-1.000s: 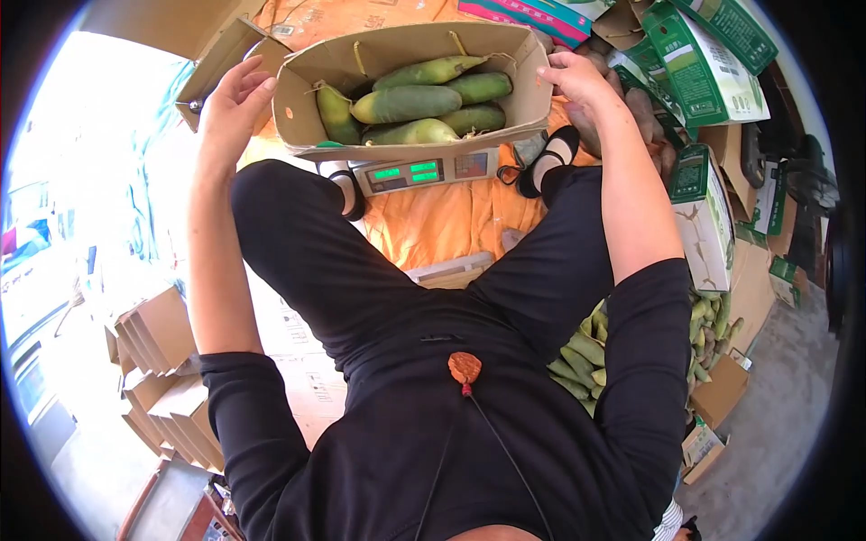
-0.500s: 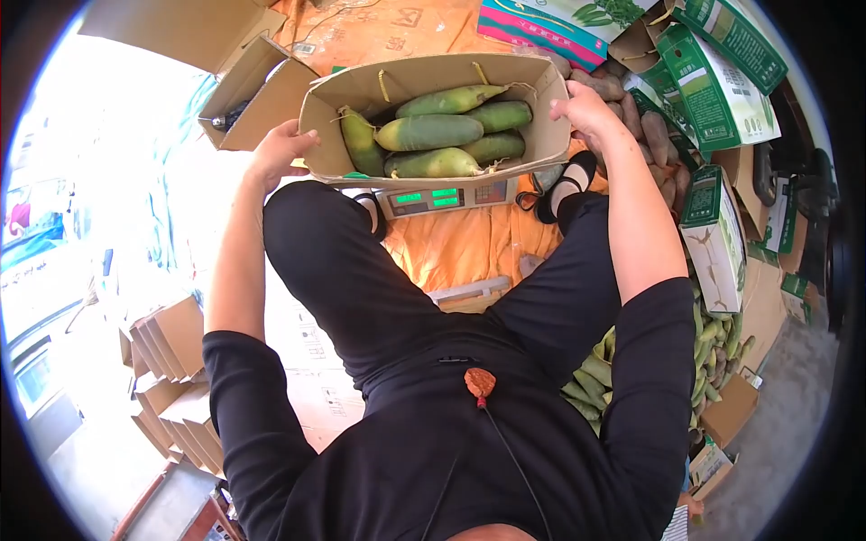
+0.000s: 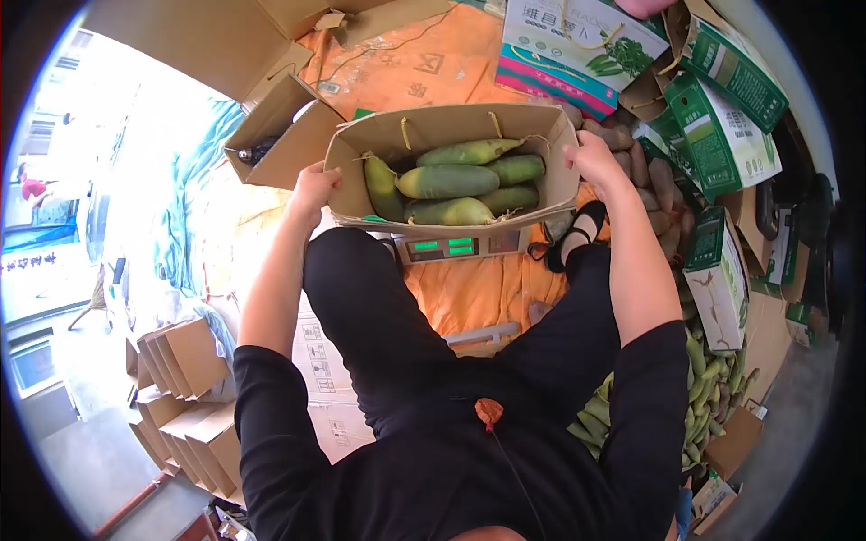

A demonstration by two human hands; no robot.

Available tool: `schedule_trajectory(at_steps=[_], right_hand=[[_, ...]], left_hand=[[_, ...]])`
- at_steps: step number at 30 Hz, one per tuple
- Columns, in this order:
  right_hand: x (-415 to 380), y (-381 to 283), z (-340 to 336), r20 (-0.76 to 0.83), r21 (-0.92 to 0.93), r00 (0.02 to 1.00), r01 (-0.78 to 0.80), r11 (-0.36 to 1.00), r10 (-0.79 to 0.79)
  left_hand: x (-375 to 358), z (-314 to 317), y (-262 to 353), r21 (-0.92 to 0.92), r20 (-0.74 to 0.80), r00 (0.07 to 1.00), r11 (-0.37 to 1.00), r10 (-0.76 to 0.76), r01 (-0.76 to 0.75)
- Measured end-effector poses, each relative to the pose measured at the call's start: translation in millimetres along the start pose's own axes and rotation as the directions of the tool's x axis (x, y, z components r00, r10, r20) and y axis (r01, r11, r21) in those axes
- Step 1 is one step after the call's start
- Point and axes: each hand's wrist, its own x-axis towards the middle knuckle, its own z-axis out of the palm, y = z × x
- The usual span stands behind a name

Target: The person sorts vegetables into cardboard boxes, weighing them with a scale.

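Note:
An open cardboard box [image 3: 451, 117] with two yellow cord loops holds several green radishes [image 3: 447, 181]. It is above or on a digital scale [image 3: 465, 245] with lit green readouts; whether it rests there is hidden. My left hand [image 3: 316, 187] grips the box's left end, thumb at the rim. On the opposite end, my right hand [image 3: 595, 162] is closed on the upper right rim. Both feet in black shoes flank the scale on an orange sheet [image 3: 478, 293].
Green and white printed boxes [image 3: 722, 135] stand at the right, by reddish tubers [image 3: 663, 185]. More green radishes [image 3: 713, 388] are piled lower right. Folded cardboard boxes [image 3: 194, 356] stand at the left. A small open carton [image 3: 293, 131] holding a dark tool is at upper left.
The view has shifted, so the box, scale and legs appear lower and farther right. Both hands stay on the box ends, with the right fingers now more curled at the rim.

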Motion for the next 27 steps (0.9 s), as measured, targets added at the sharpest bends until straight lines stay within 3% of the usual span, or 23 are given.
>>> schedule_trajectory(at_steps=[10,14,17,20,21,22,24,25,27], right_hand=[[-3.0,-48.1,20.6,0.003,0.062,0.981,0.195,0.979,-0.195],[-16.1,-83.2,74.8,0.041,0.307,0.931,0.335,0.891,-0.364],[-19.1,-110.3,110.9,0.115,0.224,0.910,0.366,0.903,-0.398],[-36.8,-136.5,155.2,0.256,0.257,0.869,0.361,0.897,-0.423],[-30.8,-129.4,178.7,0.265,0.200,0.840,0.432,0.879,-0.473],[-47.6,-134.8,197.5,0.328,0.264,0.853,0.329,0.907,-0.405],[-75.4,-138.3,228.6,0.481,0.218,0.801,0.285,0.933,-0.357],[-84.0,-125.0,252.7,0.490,0.297,0.774,0.283,0.912,-0.400],[-110.9,-106.9,290.1,0.540,0.237,0.788,0.195,0.952,-0.296]], left_hand=[[-12.1,-46.8,11.6,-0.115,-0.169,0.984,0.990,0.058,-0.078],[-68.7,-91.7,20.9,-0.239,-0.303,0.949,0.957,0.085,-0.163],[-87.4,-146.3,-20.4,-0.184,-0.329,0.933,0.959,0.145,-0.214],[-128.1,-183.3,-50.8,-0.170,-0.453,0.885,0.965,0.105,-0.202],[-144.2,-191.5,-60.8,-0.194,-0.502,0.862,0.961,0.073,-0.195],[-157.1,-205.2,-80.0,-0.195,-0.518,0.853,0.961,0.071,-0.198],[-186.2,-226.9,-116.9,-0.191,-0.580,0.814,0.972,0.001,-0.137],[-203.4,-233.5,-132.2,-0.189,-0.624,0.778,0.979,-0.065,-0.069],[-235.7,-244.1,-169.7,-0.223,-0.650,0.756,0.971,-0.080,-0.089]])
